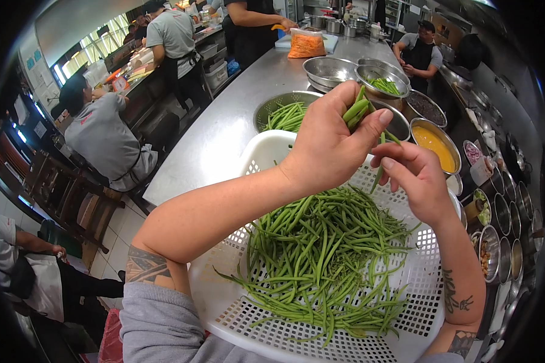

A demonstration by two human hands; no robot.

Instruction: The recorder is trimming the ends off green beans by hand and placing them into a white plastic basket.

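My left hand (334,131) is closed around a small bunch of green beans (356,111), whose ends stick out past the thumb. Just to its right, my right hand (413,177) has its fingertips on a single green bean (378,174) that hangs down between the two hands. Both hands are above the far side of a large white perforated plastic basket (200,290). A heap of long green beans (318,240) covers much of its bottom, with small trimmed bits among them. Behind my left hand, a metal colander (262,108) contains more green beans (287,117).
The basket's far end overlaps a steel counter (200,154). Beyond are metal bowls (331,70), a bowl of yellow liquid (431,140) and a bag of shredded orange food (306,44). Several small containers (490,249) line the right. Co-workers sit or stand around, one seated at left (109,131).
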